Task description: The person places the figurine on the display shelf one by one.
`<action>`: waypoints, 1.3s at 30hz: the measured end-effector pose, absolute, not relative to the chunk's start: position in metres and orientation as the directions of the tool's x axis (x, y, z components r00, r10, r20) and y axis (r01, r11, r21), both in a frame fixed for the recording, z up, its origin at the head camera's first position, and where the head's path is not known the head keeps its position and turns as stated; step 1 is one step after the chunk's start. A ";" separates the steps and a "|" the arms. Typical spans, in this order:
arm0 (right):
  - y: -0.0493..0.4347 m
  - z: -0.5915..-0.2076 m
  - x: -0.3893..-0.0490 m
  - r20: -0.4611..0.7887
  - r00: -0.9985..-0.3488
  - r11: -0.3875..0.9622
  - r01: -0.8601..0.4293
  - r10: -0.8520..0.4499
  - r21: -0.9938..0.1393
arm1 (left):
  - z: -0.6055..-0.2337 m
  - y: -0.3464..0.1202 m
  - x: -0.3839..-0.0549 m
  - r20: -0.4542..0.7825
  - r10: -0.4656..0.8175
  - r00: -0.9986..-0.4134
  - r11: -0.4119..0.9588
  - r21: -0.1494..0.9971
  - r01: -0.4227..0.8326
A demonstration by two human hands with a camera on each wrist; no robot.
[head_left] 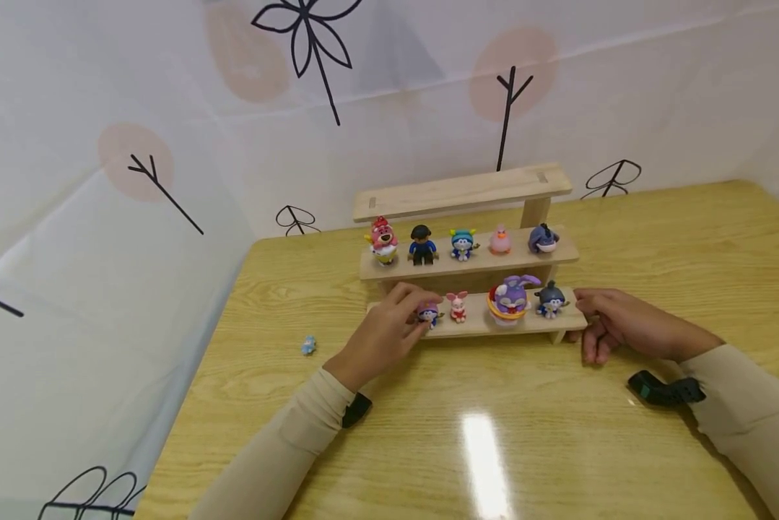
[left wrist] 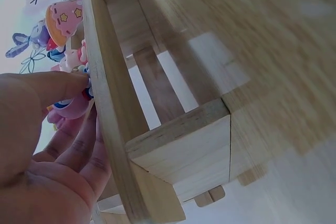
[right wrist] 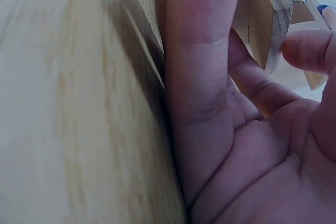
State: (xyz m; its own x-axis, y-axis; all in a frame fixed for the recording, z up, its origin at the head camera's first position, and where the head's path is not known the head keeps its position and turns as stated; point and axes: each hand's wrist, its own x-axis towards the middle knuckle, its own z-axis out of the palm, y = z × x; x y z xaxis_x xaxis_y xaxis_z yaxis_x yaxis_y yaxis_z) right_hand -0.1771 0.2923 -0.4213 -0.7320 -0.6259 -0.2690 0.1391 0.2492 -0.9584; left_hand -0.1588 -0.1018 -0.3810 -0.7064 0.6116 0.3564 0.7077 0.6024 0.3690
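Observation:
A stepped wooden display shelf [head_left: 460, 189] stands on the table with small figurines on its two lower steps. On the lowest step my left hand [head_left: 389, 326] pinches a figurine with a purple hat [head_left: 428, 313] between thumb and fingers; in the left wrist view the hand partly covers that figurine [left wrist: 73, 107]. Beside it stand a pink piglet figurine [head_left: 457, 306], a purple rabbit figurine [head_left: 510, 299] and a dark-hatted figurine [head_left: 550, 300]. My right hand [head_left: 629, 325] grips the right end of the lowest step; in the right wrist view its fingers bend around the board's end [right wrist: 270, 24].
The middle step holds a red-and-pink bear figurine [head_left: 383, 241], a black-capped figure [head_left: 422, 245], a teal-hatted figurine [head_left: 463, 245], a pink duck [head_left: 500, 240] and a blue-grey donkey [head_left: 544, 239]. A small light-blue figurine [head_left: 308, 345] lies on the table [head_left: 266, 404] at left.

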 end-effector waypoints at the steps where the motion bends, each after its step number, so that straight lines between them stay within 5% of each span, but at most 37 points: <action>1: 0.292 -0.421 -0.177 -0.273 -0.731 0.252 0.142 -0.625 -0.957 | -0.381 -0.102 -0.159 0.353 0.613 -0.707 0.603 0.368 0.708; 27: 0.292 -0.422 -0.177 -0.296 -0.734 0.266 0.162 -0.611 -0.950 | -0.370 -0.117 -0.162 0.338 0.603 -0.723 0.607 0.393 0.690; 39: 0.292 -0.421 -0.179 -0.291 -0.732 0.264 0.157 -0.616 -0.952 | -0.350 -0.154 -0.176 0.326 0.491 -0.808 0.657 0.470 0.589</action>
State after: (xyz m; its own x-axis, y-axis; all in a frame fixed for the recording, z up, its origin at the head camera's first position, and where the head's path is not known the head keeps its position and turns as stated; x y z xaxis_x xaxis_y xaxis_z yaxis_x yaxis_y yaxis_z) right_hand -0.1788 0.2921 -0.4208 -0.7321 -0.6159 -0.2912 0.1566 0.2639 -0.9518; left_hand -0.1760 -0.1540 -0.3503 -0.8077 0.4915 0.3256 0.5893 0.6572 0.4698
